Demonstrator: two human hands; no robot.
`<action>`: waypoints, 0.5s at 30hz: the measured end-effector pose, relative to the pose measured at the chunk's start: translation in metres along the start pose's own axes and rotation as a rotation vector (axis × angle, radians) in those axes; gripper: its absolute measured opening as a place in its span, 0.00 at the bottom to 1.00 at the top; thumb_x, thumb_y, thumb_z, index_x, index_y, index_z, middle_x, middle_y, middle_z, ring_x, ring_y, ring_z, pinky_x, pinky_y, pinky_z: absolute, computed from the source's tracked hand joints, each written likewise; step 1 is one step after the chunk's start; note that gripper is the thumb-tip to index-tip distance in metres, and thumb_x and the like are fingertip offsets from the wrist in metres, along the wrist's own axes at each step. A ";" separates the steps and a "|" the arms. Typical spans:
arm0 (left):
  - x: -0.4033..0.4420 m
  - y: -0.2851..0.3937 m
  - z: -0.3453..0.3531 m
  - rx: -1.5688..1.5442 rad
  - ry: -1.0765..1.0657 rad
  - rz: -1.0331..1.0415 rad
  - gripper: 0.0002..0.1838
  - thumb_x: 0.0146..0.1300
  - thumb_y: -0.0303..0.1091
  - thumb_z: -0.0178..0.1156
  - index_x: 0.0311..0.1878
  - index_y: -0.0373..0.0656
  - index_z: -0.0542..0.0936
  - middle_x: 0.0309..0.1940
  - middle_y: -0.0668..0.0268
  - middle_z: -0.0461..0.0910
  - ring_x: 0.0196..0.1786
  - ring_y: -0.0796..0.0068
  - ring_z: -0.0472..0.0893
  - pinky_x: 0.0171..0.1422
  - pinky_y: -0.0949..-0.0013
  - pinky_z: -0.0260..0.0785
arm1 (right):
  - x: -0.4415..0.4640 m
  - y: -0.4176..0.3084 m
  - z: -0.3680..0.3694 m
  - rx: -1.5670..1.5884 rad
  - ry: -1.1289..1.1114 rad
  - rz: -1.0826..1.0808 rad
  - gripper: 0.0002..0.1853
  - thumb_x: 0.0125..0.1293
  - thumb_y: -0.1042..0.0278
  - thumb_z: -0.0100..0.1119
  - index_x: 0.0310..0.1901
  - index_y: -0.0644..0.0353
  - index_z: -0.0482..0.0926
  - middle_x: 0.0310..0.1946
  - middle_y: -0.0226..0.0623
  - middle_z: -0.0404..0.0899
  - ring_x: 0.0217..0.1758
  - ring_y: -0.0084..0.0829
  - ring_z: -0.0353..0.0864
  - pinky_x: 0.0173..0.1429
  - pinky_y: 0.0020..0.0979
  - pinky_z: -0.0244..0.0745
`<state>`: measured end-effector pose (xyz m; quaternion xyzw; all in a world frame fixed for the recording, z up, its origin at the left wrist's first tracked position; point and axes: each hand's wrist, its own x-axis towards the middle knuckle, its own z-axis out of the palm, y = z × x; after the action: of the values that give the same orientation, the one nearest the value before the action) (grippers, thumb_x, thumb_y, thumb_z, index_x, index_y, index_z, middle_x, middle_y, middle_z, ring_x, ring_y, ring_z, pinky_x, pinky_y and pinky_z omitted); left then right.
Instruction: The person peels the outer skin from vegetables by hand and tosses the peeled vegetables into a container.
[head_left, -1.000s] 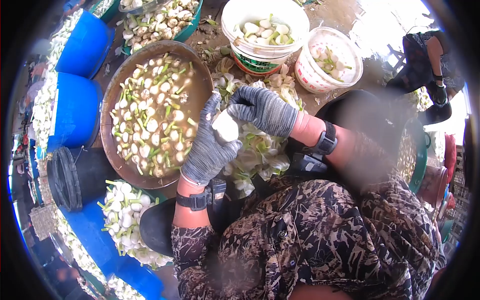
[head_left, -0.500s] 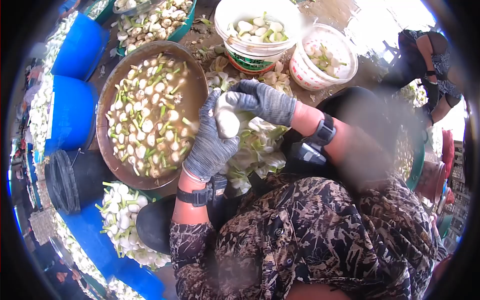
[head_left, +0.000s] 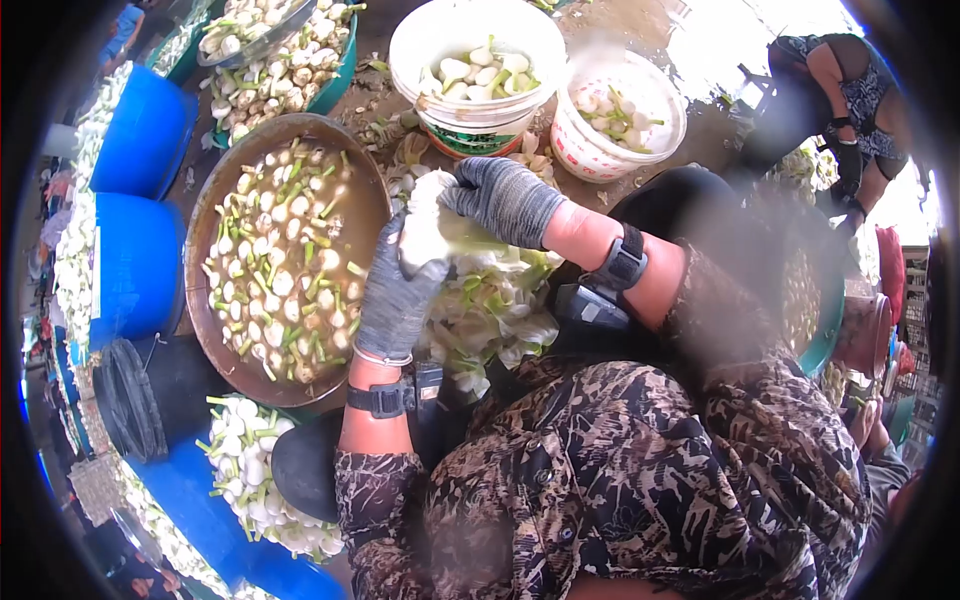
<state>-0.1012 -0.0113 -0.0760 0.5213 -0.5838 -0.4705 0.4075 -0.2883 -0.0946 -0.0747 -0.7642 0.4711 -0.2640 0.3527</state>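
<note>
Holding a pale bulb [head_left: 422, 235] just right of the brown basin [head_left: 198, 270], the gloved left hand [head_left: 395, 303] is curling partly closed around it, its fingers wrapping one side and its thumb lying near the lower end. The gloved right hand [head_left: 507, 203], also right of the basin, is bending its fingers close together against the bulb's upper end; blur is hiding whether those fingertips are pinching it or only touching it. A wristband [head_left: 380, 400] is circling the left wrist, and another dark strap [head_left: 628, 262] is circling the right one.

Inside the basin, many small bulbs with green stems [head_left: 280, 275] are sitting in cloudy water. Right of the basin, below the hands, loose white and greenish skins [head_left: 490, 315] are lying in a heap. Beyond the basin to the right, a large white bucket [head_left: 475, 25] and a smaller red-marked bucket [head_left: 600, 155] are standing side by side, both holding bulbs. A green tub [head_left: 335, 85] of bulbs is standing behind the basin, blue tubs [head_left: 140, 260] are lining its left, and a pile of white bulbs [head_left: 250, 470] is resting on its near side. Far right of the basin, another person [head_left: 840, 90] is bending forward.
</note>
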 end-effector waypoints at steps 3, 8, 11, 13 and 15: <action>-0.002 0.024 -0.001 -0.239 -0.082 -0.060 0.37 0.60 0.44 0.64 0.69 0.37 0.64 0.63 0.61 0.70 0.65 0.70 0.70 0.68 0.67 0.64 | 0.014 0.017 -0.007 -0.219 -0.113 -0.010 0.12 0.58 0.61 0.58 0.34 0.62 0.81 0.29 0.50 0.82 0.34 0.49 0.82 0.41 0.43 0.76; -0.001 -0.004 -0.017 -0.853 -0.231 -0.165 0.35 0.61 0.42 0.58 0.70 0.41 0.61 0.60 0.57 0.72 0.60 0.59 0.74 0.62 0.52 0.70 | 0.002 0.039 -0.008 -0.472 -0.023 0.235 0.10 0.60 0.68 0.53 0.33 0.56 0.86 0.32 0.43 0.85 0.38 0.44 0.86 0.40 0.45 0.79; 0.005 0.058 0.006 -0.801 0.113 -0.212 0.07 0.67 0.33 0.52 0.44 0.41 0.70 0.37 0.67 0.69 0.40 0.71 0.70 0.49 0.72 0.64 | -0.004 0.023 -0.028 -0.508 -0.198 0.310 0.27 0.58 0.42 0.62 0.44 0.63 0.83 0.40 0.47 0.84 0.46 0.43 0.84 0.52 0.44 0.76; 0.014 0.033 -0.003 -0.628 -0.006 -0.089 0.08 0.66 0.33 0.51 0.44 0.42 0.71 0.37 0.66 0.71 0.41 0.70 0.72 0.47 0.72 0.68 | -0.002 0.014 -0.028 -0.364 -0.161 0.317 0.33 0.60 0.34 0.56 0.46 0.61 0.82 0.41 0.47 0.84 0.45 0.45 0.84 0.52 0.45 0.76; 0.005 0.058 0.013 -0.702 0.081 -0.171 0.07 0.66 0.34 0.52 0.42 0.42 0.71 0.36 0.65 0.71 0.41 0.70 0.73 0.46 0.71 0.68 | 0.003 0.013 -0.019 0.003 -0.342 0.309 0.39 0.60 0.27 0.49 0.52 0.61 0.80 0.41 0.46 0.85 0.43 0.44 0.85 0.47 0.49 0.77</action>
<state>-0.1273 -0.0142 -0.0220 0.4147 -0.3242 -0.6537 0.5436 -0.3079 -0.1071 -0.0733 -0.7160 0.5157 -0.0743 0.4647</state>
